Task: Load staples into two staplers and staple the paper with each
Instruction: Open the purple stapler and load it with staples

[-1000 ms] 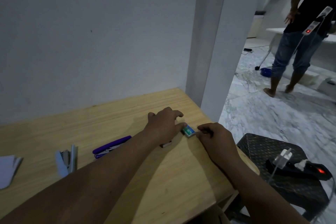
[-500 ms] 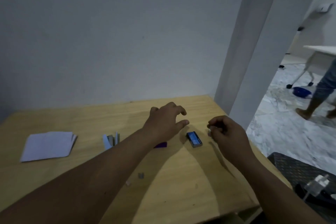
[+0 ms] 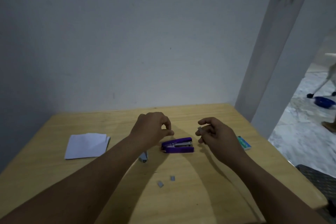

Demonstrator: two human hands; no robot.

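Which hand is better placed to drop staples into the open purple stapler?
Right. The right hand already pinches a small staple strip just above the purple stapler, which lies open. The left hand hovers nearby with fingers curled and seems to hold nothing.

From my remote seat I see a pale wooden desk (image 3: 209, 203) pushed against a grey-white wall (image 3: 136, 42). At two o'clock a white pillar (image 3: 276, 71) rises, with marble floor (image 3: 298, 132) and a blue bowl (image 3: 324, 101) beyond.
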